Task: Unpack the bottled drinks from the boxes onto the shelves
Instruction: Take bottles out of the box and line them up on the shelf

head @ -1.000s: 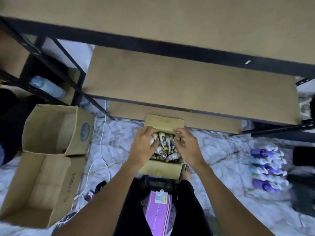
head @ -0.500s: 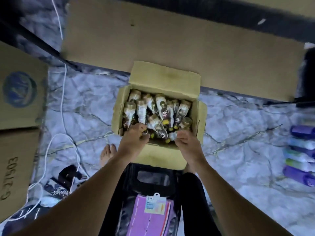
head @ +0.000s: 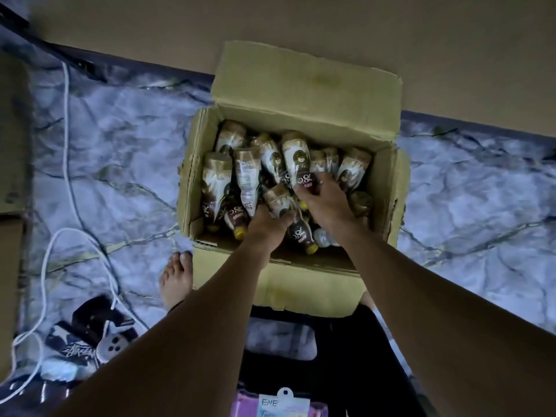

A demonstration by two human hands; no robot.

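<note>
Down in cardboard box [head: 388,188], at fingertips first: left hand [head: 264,224] wrapped round mid-body of a brown bottle [head: 301,234], fingers [head: 284,217] curled closed on it, yellow cap pointing toward near wall. Just beside it, right hand [head: 328,203] clamped over label end of a second bottle [head: 296,158], fingertips bent down onto it; thumb hidden, so can't tell how full the wrap is. Neither bottle raised clear yet, both lying among the other loose bottles [head: 216,182], heaped on their sides, bases mostly toward far wall.

Outward: box flaps open, sitting on marbled floor [head: 126,145], far flap overlapping low shelf board [head: 421,40]. Bare foot [head: 176,281] just beside near-left corner of box. White cable [head: 64,121] snaking across floor, another carton [head: 12,130] at left edge.

Step, as judged: grabbing a pair out of box, one per hand. Early in unpacking, box looks close to full.

Next move, as judged: lift both straight up without dragging neighbours along, turn upright, stand on shelf board past far flap. Possible slip on glossy wrap, so firm grip needed.
</note>
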